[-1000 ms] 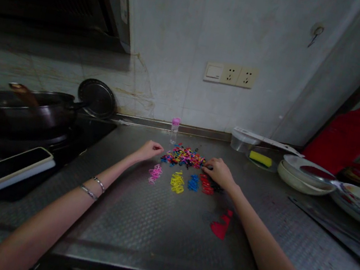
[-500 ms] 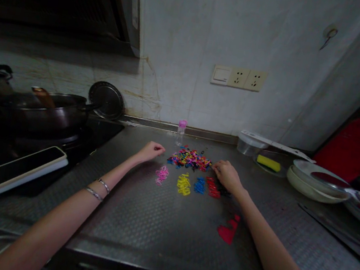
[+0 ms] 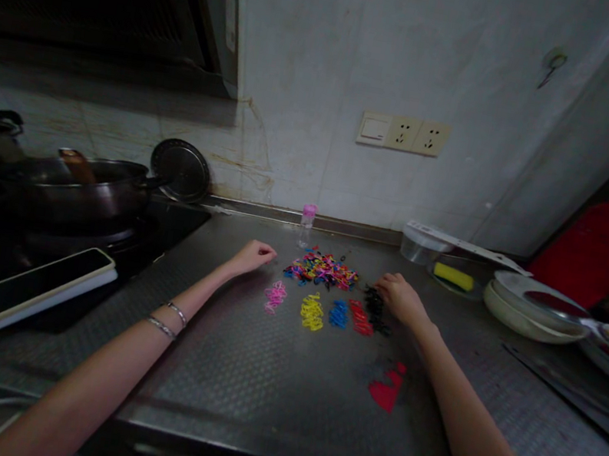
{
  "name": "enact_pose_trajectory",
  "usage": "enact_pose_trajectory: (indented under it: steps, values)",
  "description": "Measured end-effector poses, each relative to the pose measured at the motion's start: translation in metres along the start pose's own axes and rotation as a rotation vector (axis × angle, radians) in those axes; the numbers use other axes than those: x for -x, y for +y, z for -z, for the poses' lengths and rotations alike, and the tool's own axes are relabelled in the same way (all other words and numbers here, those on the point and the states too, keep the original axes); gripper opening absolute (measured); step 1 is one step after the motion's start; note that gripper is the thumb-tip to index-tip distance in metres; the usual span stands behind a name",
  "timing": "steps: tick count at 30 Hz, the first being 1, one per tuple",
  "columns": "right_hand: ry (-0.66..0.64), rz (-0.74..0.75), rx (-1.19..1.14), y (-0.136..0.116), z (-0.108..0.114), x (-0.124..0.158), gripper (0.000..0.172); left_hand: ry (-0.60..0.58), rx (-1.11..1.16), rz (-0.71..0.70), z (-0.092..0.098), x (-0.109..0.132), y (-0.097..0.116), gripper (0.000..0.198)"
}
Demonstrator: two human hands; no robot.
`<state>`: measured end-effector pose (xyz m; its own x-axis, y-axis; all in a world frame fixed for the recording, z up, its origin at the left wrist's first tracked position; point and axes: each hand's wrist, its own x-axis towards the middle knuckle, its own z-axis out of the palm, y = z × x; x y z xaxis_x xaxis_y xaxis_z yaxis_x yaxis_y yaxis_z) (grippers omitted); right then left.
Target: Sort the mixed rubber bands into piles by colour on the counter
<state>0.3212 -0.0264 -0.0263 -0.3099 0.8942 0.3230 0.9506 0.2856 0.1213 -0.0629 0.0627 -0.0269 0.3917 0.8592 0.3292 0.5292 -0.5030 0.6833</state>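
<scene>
A mixed pile of small coloured rubber bands [image 3: 321,270] lies on the metal counter. In front of it are separate groups: pink bands [image 3: 275,297], yellow bands [image 3: 312,312], blue bands [image 3: 338,313], red bands [image 3: 361,318] and black bands [image 3: 375,310]. My left hand [image 3: 254,257] hovers left of the mixed pile, its fingers curled into a pinch; whatever they hold is too small to see. At the far end of the black group, my right hand [image 3: 399,297] has its fingertips pressed together and pointing down. What is between them is hidden.
A small pink-capped bottle [image 3: 308,217] stands by the wall. To the right are a plastic tub [image 3: 418,245], a yellow sponge [image 3: 454,276] and stacked bowls [image 3: 529,316]. A red heart-shaped piece [image 3: 385,391] lies nearer. A phone [image 3: 25,290] and a pan [image 3: 82,191] are left.
My right hand has moved right, from the mixed pile's edge to the black bands, uncovering more of them. The left hand has stayed nearly in place.
</scene>
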Motion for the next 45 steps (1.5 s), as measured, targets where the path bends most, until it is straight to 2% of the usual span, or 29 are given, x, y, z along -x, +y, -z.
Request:
enact_pose_trajectory:
  steps: [5, 8, 11, 15, 17, 21, 28, 33, 40, 45]
  values:
    - [0.063, -0.023, -0.123, 0.005, -0.005, -0.002, 0.026, -0.021, -0.003, 0.038, 0.0, 0.003, 0.0, 0.031]
    - [0.099, -0.021, -0.228, -0.003, -0.004, -0.01, 0.027, -0.036, -0.005, 0.055, -0.001, 0.004, -0.001, 0.029]
    - [0.082, 0.035, -0.327, -0.025, 0.003, -0.024, 0.025, -0.066, -0.011, 0.064, -0.002, 0.004, -0.001, 0.027]
    - [-0.047, 0.184, -0.4, -0.068, 0.015, -0.046, 0.025, -0.098, -0.015, 0.087, -0.004, 0.004, 0.0, 0.024]
    - [-0.067, 0.25, -0.394, -0.088, 0.018, -0.056, 0.023, -0.123, -0.018, 0.077, -0.006, 0.005, 0.003, 0.024]
    - [-0.061, 0.29, -0.411, -0.104, 0.015, -0.067, 0.025, -0.177, -0.042, 0.029, -0.013, 0.006, 0.018, 0.026]
    - [-0.024, 0.063, -0.414, -0.077, 0.008, -0.058, 0.027, -0.275, -0.178, -0.094, -0.035, 0.008, 0.06, 0.025]
    - [0.004, -0.024, -0.426, -0.058, 0.013, -0.05, 0.028, -0.234, -0.396, -0.066, -0.044, 0.01, 0.076, 0.018]
    - [0.032, -0.073, -0.4, -0.052, 0.014, -0.049, 0.028, -0.184, -0.358, -0.072, -0.047, 0.007, 0.074, 0.013]
    - [0.036, -0.085, -0.39, -0.049, 0.014, -0.048, 0.028, -0.217, -0.167, -0.068, -0.045, -0.006, 0.064, 0.018]
